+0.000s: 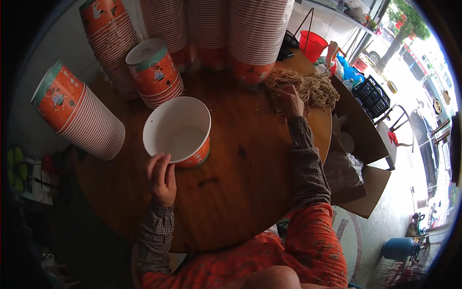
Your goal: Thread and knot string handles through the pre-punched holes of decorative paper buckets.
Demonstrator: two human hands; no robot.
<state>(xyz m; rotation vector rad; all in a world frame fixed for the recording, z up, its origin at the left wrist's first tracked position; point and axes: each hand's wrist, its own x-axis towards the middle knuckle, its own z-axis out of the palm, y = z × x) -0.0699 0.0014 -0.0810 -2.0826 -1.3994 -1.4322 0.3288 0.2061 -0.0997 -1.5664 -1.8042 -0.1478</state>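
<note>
A large paper bucket (199, 156), orange outside and white inside, stands on the round wooden table (226, 192) with its mouth tipped a little toward me. My left hand (162, 180) pinches the near left of its rim. One small dark hole shows high on the inner left wall. Over at the far right edge of the table lies a loose heap of tan cords (320, 91). Into its left side reach the closed fingers of my right hand (289, 102), on cord; how many strands they hold is hidden.
Nested orange buckets stand at the left in a leaning stack (91, 115) and a shorter stack (159, 72). Tall wrapped stacks (260, 38) line the back. Beside the table's right edge is an open cardboard box (361, 139); a red bucket (312, 45) stands beyond the cords.
</note>
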